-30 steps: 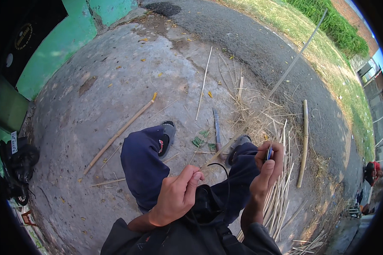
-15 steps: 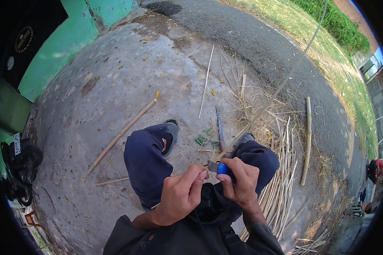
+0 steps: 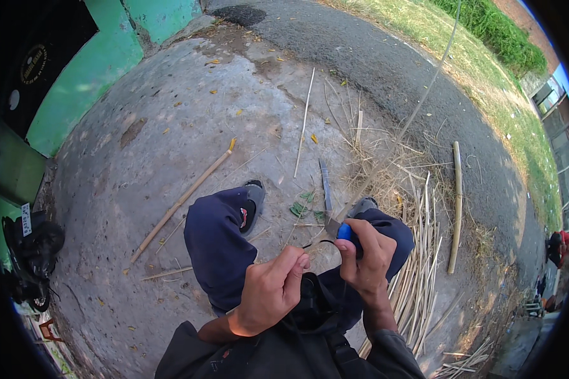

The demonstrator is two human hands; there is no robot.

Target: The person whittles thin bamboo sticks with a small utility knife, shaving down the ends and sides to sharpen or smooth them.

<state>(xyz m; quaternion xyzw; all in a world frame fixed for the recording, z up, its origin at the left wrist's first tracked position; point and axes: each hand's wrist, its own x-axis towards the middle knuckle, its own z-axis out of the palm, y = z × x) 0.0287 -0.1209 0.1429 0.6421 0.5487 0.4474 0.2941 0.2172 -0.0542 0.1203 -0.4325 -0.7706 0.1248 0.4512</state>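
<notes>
A long thin bamboo strip (image 3: pixel 417 112) runs from between my legs out to the upper right, over the ground. My left hand (image 3: pixel 273 292) is closed, thumb against forefinger, pinching the near end of the strip. In my right hand (image 3: pixel 370 256) is a knife (image 3: pixel 344 232) with a blue handle, fingers wrapped round it. Its short, wide blade lies against the strip, a little beyond my left hand. Between my feet, a longer knife (image 3: pixel 325 183) with a dark blade lies on the concrete.
Many split bamboo strips (image 3: pixel 417 271) lie in a pile beside my right leg, with fibrous shavings (image 3: pixel 385 158) beyond. A bamboo pole (image 3: pixel 456 208) lies farther right; another stick (image 3: pixel 183 201) is on the left. A green wall (image 3: pixel 117 50) stands at the far left.
My right hand has moved the blue-handled knife away from my left hand, up and right along the strip. The left hand stays nearly in place.
</notes>
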